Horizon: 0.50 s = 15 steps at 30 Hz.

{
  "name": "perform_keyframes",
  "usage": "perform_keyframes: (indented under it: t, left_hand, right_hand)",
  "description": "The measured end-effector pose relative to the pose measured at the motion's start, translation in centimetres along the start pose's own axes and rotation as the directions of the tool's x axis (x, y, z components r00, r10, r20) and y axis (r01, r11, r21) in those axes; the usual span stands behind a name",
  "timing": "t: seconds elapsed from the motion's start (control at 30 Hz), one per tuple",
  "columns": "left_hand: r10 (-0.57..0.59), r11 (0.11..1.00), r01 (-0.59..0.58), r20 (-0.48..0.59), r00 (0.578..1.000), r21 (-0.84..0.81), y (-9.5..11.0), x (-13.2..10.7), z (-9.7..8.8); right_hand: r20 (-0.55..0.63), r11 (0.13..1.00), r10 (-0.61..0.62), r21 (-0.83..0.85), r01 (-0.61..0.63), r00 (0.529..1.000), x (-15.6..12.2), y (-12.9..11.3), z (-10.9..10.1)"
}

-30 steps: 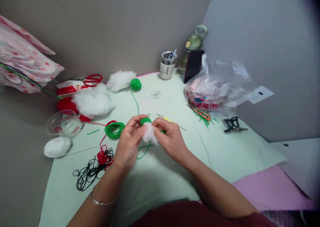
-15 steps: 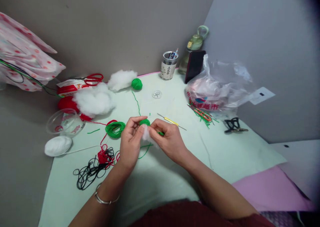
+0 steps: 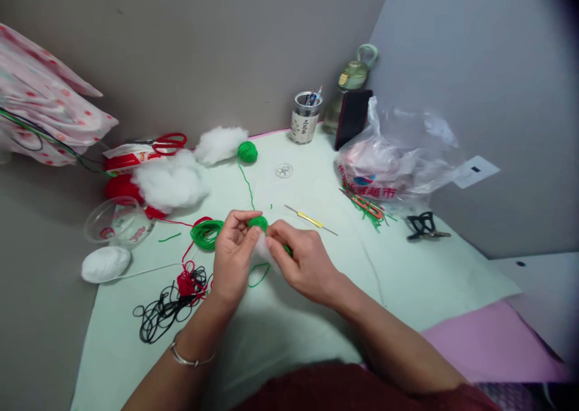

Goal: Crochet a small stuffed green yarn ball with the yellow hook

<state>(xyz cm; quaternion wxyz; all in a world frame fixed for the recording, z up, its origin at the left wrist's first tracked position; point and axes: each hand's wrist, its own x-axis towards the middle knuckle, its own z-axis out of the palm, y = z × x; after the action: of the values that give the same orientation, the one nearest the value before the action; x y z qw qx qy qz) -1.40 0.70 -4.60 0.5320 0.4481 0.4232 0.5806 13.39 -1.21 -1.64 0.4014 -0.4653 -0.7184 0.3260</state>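
Green yarn makes up the small crochet piece at the centre of the frame, pinched between the left hand and the right hand. The hands are drawn together and both closed on it, with a tuft of white stuffing showing just below (its far end is hidden by fingers). Just left of the hands lies a coil of green yarn, just above and right a crochet hook, and toward the upper left a pile of stuffing.
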Motion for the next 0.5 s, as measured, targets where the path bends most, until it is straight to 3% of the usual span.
perform_keyframes:
  t: [0.1,0.2,0.3,0.5]
  left_hand:
    - [-0.037,0.999,0.037,-0.065,0.997,0.003,0.0,-0.2,0.5]
    - [-0.131,0.991,0.13,-0.068,0.989,-0.012,0.6,-0.2,0.8]
    - [-0.186,0.982,0.186,-0.013,0.982,-0.029,1.6,-0.2,0.9]
    - [-0.263,0.946,0.277,0.1,0.96,-0.167,2.9,-0.2,0.9]
  right_hand:
    - [-0.011,0.999,0.036,0.016,-0.036,0.999,-0.1,0.1,0.9]
    - [-0.037,0.978,0.18,0.114,-0.175,0.983,0.3,0.6,1.1]
    - [-0.028,0.922,0.278,0.29,-0.258,0.96,0.8,0.9,0.7]
    - [-0.014,0.803,0.312,0.539,-0.256,0.95,1.2,0.8,-0.1]
